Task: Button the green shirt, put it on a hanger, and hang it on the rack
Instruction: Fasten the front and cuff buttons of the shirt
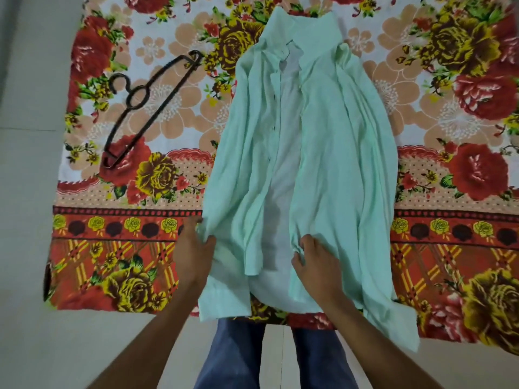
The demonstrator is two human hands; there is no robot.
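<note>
The pale green shirt [331, 141] lies flat on a floral cloth, collar away from me, front open and unbuttoned so its whitish inside shows down the middle. My left hand [193, 251] pinches the left front panel near the hem. My right hand [311, 259] pinches the edge of the right front panel near the hem. A dark plastic hanger [146, 105] lies on the cloth to the left of the shirt, apart from it. No rack is in view.
The red, yellow and peach floral cloth [134, 220] is spread over a pale tiled floor [28, 192]. My legs in blue trousers [275, 357] stand at the cloth's near edge.
</note>
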